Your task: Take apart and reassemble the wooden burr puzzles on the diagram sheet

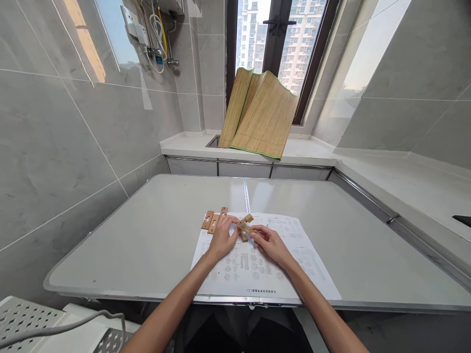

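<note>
Landmark: printed sheet (239,284), lying on the table (117,235). Wooden pieces in work (244,226) sit above the sheet's upper part, crossed at an angle; can't tell if they're interlocked. Left hand (223,239) is closed on their left side, right hand (270,242) pinches their right side with thumb and fingers. Three loose notched blocks (212,229) lie at the sheet's upper-left corner, beyond the left hand (marks on them, too small to read surely). Step looks like fitting notched pieces together, seemingly midway. Next move probably calls for left holding steady while right turns its piece until the notches line up.
</note>
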The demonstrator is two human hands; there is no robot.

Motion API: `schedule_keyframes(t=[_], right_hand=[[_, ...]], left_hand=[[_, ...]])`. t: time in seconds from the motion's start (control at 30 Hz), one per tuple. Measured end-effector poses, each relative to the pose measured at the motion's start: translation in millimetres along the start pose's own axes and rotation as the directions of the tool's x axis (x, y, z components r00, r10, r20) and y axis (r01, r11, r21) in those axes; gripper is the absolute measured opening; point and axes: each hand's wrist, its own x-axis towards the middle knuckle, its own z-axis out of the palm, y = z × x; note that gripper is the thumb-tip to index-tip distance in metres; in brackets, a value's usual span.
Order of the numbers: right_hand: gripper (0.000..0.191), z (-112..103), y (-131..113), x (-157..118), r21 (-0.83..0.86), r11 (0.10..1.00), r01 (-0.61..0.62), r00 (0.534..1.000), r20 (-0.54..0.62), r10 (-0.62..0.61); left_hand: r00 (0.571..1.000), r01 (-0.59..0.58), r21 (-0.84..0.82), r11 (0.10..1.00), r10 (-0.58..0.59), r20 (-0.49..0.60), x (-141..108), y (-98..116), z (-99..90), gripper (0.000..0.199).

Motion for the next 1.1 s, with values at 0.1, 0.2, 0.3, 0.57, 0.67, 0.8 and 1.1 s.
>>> schedule_keyframes(t=[0.1, 0.2, 0.3, 0.57, 0.67, 0.8, 1.1], right_hand=[[0.044, 1.1, 0.9, 1.0, -0.067, 0.998, 0.014, 0.998, -0.053, -0.018], [0.043, -0.6, 3.4, 2.3, -0.156, 0.988, 0.009, 0.983, -0.179, -0.038], [0.035, -1.5, 4.7, 1.6, -0.255, 0.967, -0.010, 0.960, -0.273, -0.062], [0.018, 2.2, 3.8, -1.9, -0.434, 0.900, -0.041, 0.947, -0.304, -0.103], [0.018, 2.8, -0.9, -3.3, -0.437, 0.900, 0.005, 0.968, -0.223, -0.114], [0.026, 3.5, -7.3, -4.7, -0.404, 0.910, 0.097, 0.985, -0.092, -0.146], [0.034, 2.8, -1.9, -2.0, -0.356, 0.926, 0.126, 0.984, -0.071, -0.161]], left_hand=[[0.997, 0.040, 0.083, 0.996, -0.034, -0.073, -0.4, -1.3, -3.5, 0.008], [0.988, 0.080, 0.170, 0.982, -0.056, -0.142, -1.8, -2.2, -8.5, 0.014], [0.987, 0.088, 0.228, 0.970, -0.054, -0.151, -3.1, -3.7, -11.7, 0.017], [1.000, -0.008, 0.219, 0.976, 0.006, 0.009, -6.4, 2.4, -12.1, 0.019], [0.994, -0.058, 0.152, 0.987, 0.043, 0.101, -7.1, 6.4, -12.4, 0.031], [0.978, -0.073, 0.076, 0.994, 0.057, 0.203, -7.7, 3.8, -11.8, 0.061], [0.957, -0.023, -0.008, 1.000, 0.025, 0.289, -5.9, -2.2, -9.9, 0.071]])
